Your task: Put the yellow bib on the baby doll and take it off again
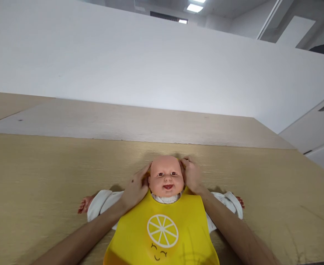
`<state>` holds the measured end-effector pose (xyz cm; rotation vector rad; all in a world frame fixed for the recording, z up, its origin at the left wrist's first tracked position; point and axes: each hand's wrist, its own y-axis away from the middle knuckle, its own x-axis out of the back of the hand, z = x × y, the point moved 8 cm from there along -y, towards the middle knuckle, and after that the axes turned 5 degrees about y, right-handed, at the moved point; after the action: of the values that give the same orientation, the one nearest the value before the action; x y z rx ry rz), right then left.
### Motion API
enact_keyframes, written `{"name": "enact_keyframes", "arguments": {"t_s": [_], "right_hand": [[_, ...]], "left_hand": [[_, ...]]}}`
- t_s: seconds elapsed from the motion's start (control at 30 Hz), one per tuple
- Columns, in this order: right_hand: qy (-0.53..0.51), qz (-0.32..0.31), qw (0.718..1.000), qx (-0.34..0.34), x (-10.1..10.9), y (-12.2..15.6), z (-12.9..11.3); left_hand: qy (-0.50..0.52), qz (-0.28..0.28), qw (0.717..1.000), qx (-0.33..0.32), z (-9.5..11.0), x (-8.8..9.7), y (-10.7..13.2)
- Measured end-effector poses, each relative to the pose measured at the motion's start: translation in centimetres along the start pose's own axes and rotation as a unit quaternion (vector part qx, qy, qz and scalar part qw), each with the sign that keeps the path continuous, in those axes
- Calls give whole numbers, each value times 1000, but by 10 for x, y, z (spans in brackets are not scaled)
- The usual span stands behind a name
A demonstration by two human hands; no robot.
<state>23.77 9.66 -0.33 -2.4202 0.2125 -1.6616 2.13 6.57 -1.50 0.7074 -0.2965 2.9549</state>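
A baby doll [166,176] in white clothes lies on its back on the wooden table [40,176], arms spread. A yellow silicone bib [162,232] with a lemon-slice print and a smiling face covers its chest. My left hand [135,189] rests against the left side of the doll's head, fingers reaching behind the neck. My right hand [191,175] presses against the right side of the head, fingers curled at the neck. What the fingertips hold behind the head is hidden.
A raised wooden board [139,123] lies across the back of the table. A white partition wall [150,66] stands behind it. White cabinets [319,132] are at the right. The doll's small hands [83,206] stick out to both sides.
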Motion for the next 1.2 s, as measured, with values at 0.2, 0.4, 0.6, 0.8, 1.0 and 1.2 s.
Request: {"name": "enact_keyframes", "arguments": {"t_s": [0.2,0.4,0.6,0.8,1.0,1.2], "right_hand": [[56,-27,998,5,-1,2,-1],[119,-58,991,1,3,4,-4],[122,-84,989,3,2,3,-2],[66,-13,997,-22,17,-6,7],[-37,223,972,70,90,13,-15],[-179,128,915,338,114,80,-104]], "left_hand": [[-20,-21,999,-17,10,-2,-1],[-54,-39,998,-11,7,-4,-2],[-19,-20,1000,4,-8,-3,-3],[79,75,994,-16,-8,17,4],[42,166,964,-201,38,50,31],[-2,83,928,-364,121,71,72]]}}
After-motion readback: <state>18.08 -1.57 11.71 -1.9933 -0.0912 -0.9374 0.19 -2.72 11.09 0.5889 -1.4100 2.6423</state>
